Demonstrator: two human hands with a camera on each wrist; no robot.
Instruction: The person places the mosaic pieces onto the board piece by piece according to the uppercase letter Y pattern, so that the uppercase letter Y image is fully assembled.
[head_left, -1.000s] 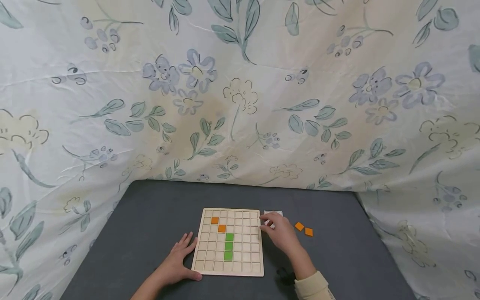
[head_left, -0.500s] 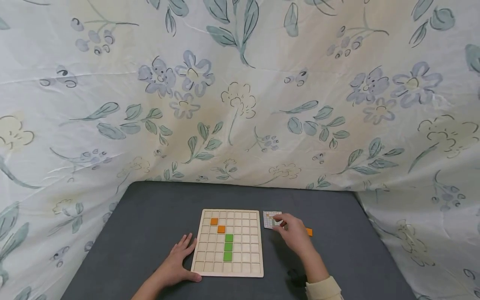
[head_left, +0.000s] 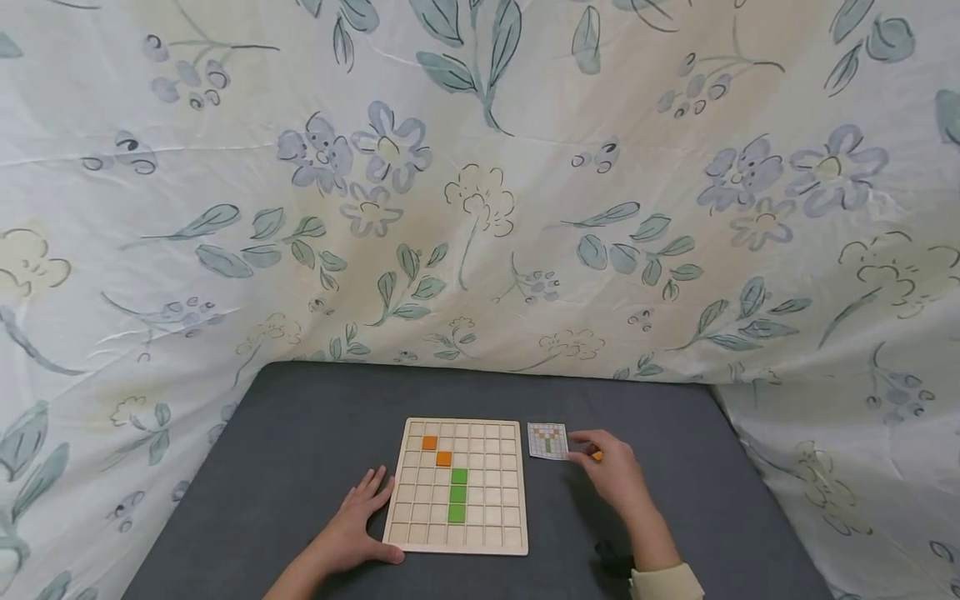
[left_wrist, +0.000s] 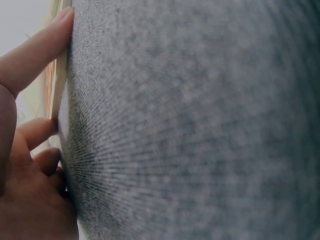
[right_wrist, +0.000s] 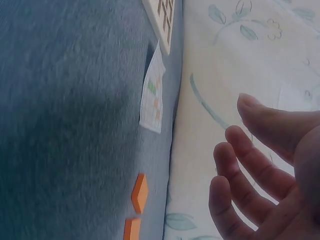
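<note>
A pale wooden grid board (head_left: 495, 535) lies on the table, holding two orange square tiles (head_left: 430, 442) and three green tiles (head_left: 457, 493). My left hand (head_left: 351, 522) rests at the board's left edge, thumb near the lower corner and fingers spread along the side. Its thumb (left_wrist: 45, 47) touches the rim in the left wrist view. To the right, my right hand (head_left: 617, 473) hovers beside a small patterned card (head_left: 548, 442), fingers loosely bent with nothing between them. Two loose orange tiles (right_wrist: 140, 194) lie on the cloth in the right wrist view; the hand mostly hides them in the head view.
Dark grey cloth (head_left: 330, 417) covers the table. A floral curtain (head_left: 480, 250) hangs behind it and at both sides. The card's edge (right_wrist: 151, 95) curls up slightly off the table. A dark object (head_left: 613, 560) sits by the right wrist.
My right hand has moved right, from beside the board across the card to over the loose orange tiles, uncovering the card. My left hand and the tiles on the board stay put.
</note>
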